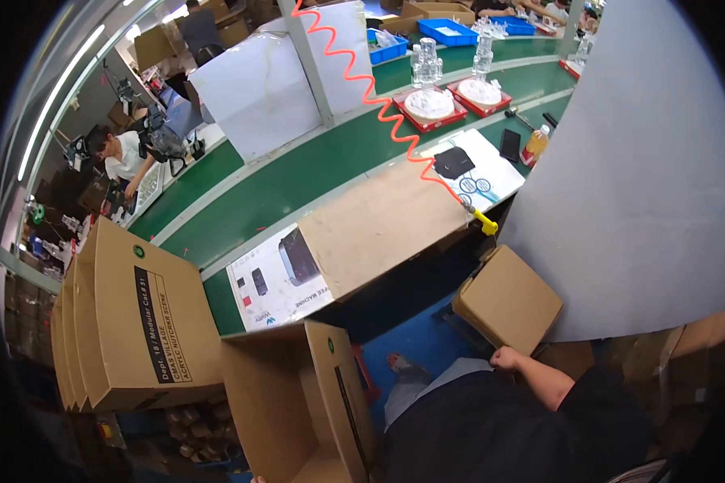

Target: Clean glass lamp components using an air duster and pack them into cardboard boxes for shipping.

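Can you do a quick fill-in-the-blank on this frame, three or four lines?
1. The right hand grips the lower corner of a small brown ____.
2. The coiled cord hanging over the bench is ____ in colour.
3. The open carton in front of the person is made of ____.
4. The conveyor belt beyond the bench is ____.

Missing words: box; orange; cardboard; green

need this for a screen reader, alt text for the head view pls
Seen from above, a person's right hand grips the edge of a small brown cardboard box beside a green conveyor belt; an open carton stands lower left.
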Motion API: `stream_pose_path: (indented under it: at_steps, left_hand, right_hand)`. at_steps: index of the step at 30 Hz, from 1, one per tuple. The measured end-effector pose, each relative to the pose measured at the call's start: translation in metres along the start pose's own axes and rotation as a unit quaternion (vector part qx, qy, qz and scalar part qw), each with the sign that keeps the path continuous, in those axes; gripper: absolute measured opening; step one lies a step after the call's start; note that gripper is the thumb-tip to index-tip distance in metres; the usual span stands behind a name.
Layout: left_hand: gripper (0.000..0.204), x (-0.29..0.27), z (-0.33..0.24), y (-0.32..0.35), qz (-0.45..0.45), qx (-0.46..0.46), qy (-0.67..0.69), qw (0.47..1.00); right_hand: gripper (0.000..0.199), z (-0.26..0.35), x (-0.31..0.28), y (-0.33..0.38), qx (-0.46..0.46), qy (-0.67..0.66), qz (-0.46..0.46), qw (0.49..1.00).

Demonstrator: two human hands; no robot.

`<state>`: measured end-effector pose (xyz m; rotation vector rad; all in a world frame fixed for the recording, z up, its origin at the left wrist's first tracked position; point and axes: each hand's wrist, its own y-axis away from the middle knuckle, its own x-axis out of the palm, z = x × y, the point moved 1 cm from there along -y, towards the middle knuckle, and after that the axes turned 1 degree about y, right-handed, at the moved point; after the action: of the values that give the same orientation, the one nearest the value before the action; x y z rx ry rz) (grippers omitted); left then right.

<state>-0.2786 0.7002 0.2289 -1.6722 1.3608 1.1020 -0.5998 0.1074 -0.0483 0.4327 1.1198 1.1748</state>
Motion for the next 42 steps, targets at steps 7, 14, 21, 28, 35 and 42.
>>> stream_pose_path:
  at_steps: [7, 14, 21, 28, 35, 42]
  left_hand:
    - [0.04, -0.004, 0.007, -0.017, 0.028, -0.009, -0.009, 1.0]
    - [0.032, 0.008, -0.056, -0.035, -0.046, 0.114, -0.048, 0.991]
    - [0.071, 0.081, -0.275, -0.025, 0.196, 0.135, 0.04, 0.97]
    - [0.035, 0.136, -0.312, -0.018, 0.2, 0.088, 0.03, 0.975]
    - [0.032, 0.082, -0.284, 0.01, 0.153, 0.207, -0.06, 0.964]
    - [0.03, 0.082, -0.243, 0.02, 0.149, 0.202, -0.11, 0.962]
  right_hand:
    - [0.016, 0.164, -0.123, -0.028, -0.099, -0.084, -0.108, 0.986]
    - [0.036, 0.198, -0.268, -0.082, -0.229, -0.047, -0.429, 0.872]
    - [0.034, 0.287, -0.329, -0.127, -0.335, 0.024, -0.462, 0.821]
    - [0.024, 0.477, -0.244, -0.099, -0.515, -0.119, -0.005, 0.849]
    - [0.044, 0.563, -0.161, -0.075, -0.687, 0.109, 0.308, 0.649]
    - [0.071, 0.583, -0.104, -0.021, -0.714, 0.276, 0.344, 0.543]
